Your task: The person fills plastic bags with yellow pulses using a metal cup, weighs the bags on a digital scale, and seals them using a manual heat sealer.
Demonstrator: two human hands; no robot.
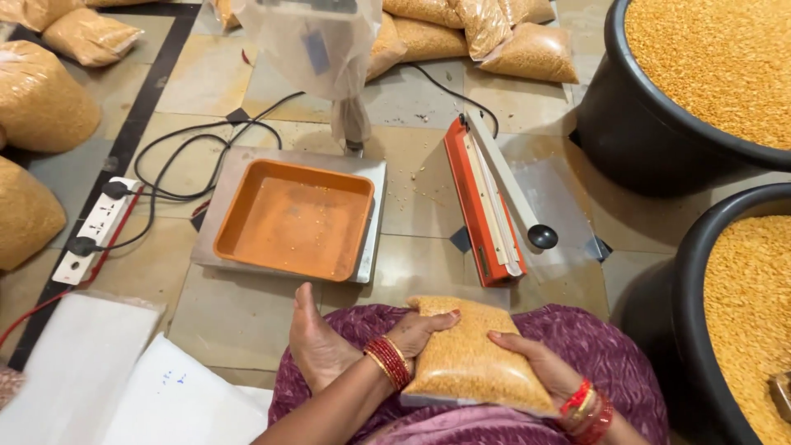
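Observation:
A clear plastic bag (474, 358) filled with yellow-orange split grain lies on my lap, over purple patterned cloth (610, 354). My left hand (420, 328), with red bangles at the wrist, grips the bag's upper left corner. My right hand (535, 363), also wearing bangles, presses on the bag's right side. What looks like my bare foot (317, 346) rests just left of the left wrist.
An orange tray (295, 218) sits on a metal scale platform ahead. An orange heat sealer (486, 198) with its arm raised lies to the right. Two black tubs (651, 140) of grain stand at the right. Filled bags (37, 99), a power strip (95, 227) and white sacks (74, 363) are on the left.

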